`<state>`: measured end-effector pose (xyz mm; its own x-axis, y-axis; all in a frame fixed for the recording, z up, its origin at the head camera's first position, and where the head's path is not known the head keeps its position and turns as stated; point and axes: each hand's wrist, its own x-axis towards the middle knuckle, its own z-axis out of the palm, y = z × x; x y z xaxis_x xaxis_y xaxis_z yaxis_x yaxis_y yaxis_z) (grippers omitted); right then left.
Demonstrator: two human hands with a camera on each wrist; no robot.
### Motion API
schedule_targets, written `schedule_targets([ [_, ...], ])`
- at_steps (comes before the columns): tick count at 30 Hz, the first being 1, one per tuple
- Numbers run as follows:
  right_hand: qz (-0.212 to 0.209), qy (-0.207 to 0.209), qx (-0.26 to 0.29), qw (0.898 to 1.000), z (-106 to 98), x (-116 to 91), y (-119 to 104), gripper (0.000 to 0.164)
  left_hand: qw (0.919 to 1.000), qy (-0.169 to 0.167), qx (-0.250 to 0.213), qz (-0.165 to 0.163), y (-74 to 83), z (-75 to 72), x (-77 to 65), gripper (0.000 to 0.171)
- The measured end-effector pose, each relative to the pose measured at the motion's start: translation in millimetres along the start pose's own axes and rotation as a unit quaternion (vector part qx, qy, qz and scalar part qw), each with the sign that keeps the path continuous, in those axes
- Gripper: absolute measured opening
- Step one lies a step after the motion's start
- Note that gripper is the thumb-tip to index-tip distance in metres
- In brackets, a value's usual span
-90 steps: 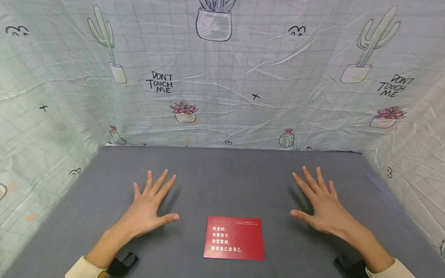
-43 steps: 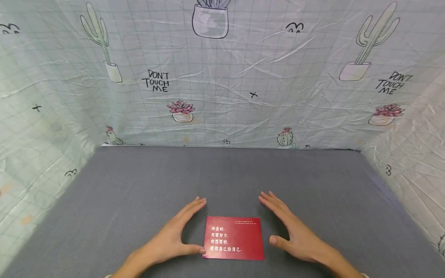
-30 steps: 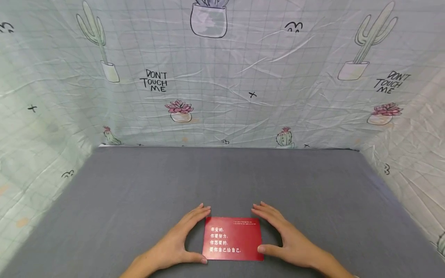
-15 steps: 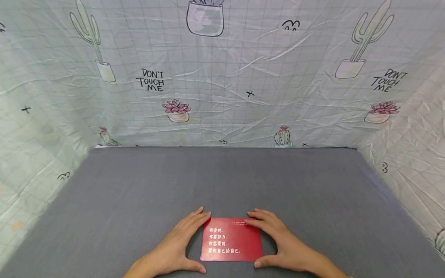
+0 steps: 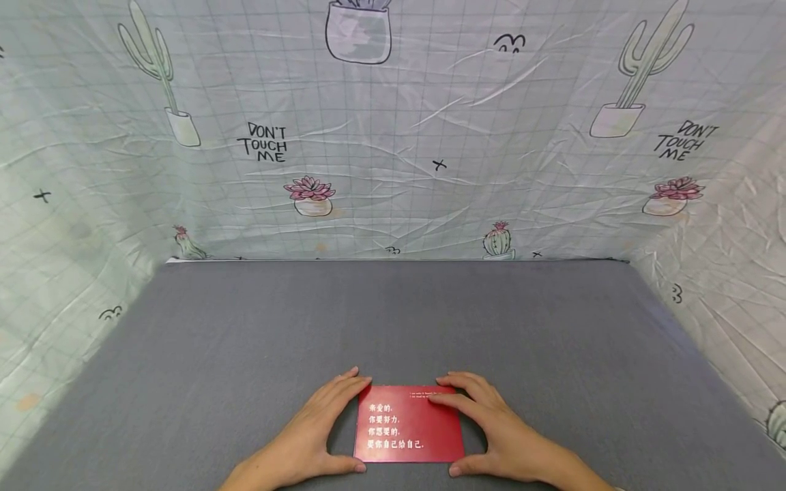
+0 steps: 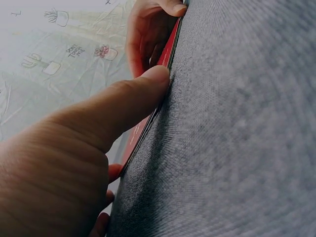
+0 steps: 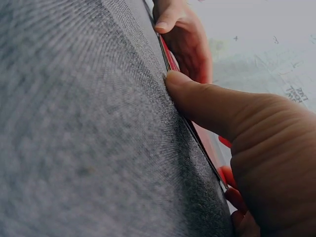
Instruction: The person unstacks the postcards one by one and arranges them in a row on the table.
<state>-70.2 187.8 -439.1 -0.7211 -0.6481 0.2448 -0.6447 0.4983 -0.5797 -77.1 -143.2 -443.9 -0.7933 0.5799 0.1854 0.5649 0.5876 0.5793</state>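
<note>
A red card (image 5: 408, 426) with white printed characters lies flat on the grey cloth, near the front. My left hand (image 5: 316, 436) grips its left end, thumb at the near corner and fingertips at the far one. On the right end, my right hand (image 5: 500, 436) holds it the same way, its index finger reaching over the top right of the card. In the left wrist view the left thumb (image 6: 118, 101) sits against the card's thin near edge (image 6: 143, 129). The right wrist view has the right thumb (image 7: 207, 98) on that edge too.
Grey cloth (image 5: 393, 314) covers the table out to the back and sides. Pale fabric walls (image 5: 393, 129) printed with cacti and lettering enclose it at the back, left and right.
Both hands have come in from wide apart, spread fingers drawing together, and have taken hold of the card's two ends. The card has stayed nearly in place while the head view shifted slightly.
</note>
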Motion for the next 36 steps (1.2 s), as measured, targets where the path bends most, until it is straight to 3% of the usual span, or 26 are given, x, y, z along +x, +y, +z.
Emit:
schedule_targets([
  [6, -0.004, 0.007, 0.005, 1.0, 0.5, 0.0, -0.9, 0.074, 1.0, 0.001, 0.002, -0.003, 0.6, -0.5, 0.1, 0.098],
  [12, 0.001, 0.011, 0.015, 1.0, 1.1, 0.8, 0.5, 0.072, 0.9993, 0.017, 0.022, 0.025, -1.6, 0.6, -0.4, 0.1],
  [15, -0.016, 0.023, 0.016, 0.999, 1.4, 1.5, 0.9, 0.071, 0.999, 0.018, 0.027, 0.031, -2.4, 1.2, -0.3, 0.101],
  [23, -0.054, 0.051, 0.033, 0.997, 2.4, 3.6, 2.2, 0.069, 0.9994, 0.015, 0.017, 0.026, -2.4, 1.3, 0.4, 0.102],
  [36, -0.056, 0.05, 0.035, 0.997, 3.2, 2.4, 2.6, 0.067, 0.9987, 0.046, 0.013, 0.017, -0.6, 2.0, -0.4, 0.099],
])
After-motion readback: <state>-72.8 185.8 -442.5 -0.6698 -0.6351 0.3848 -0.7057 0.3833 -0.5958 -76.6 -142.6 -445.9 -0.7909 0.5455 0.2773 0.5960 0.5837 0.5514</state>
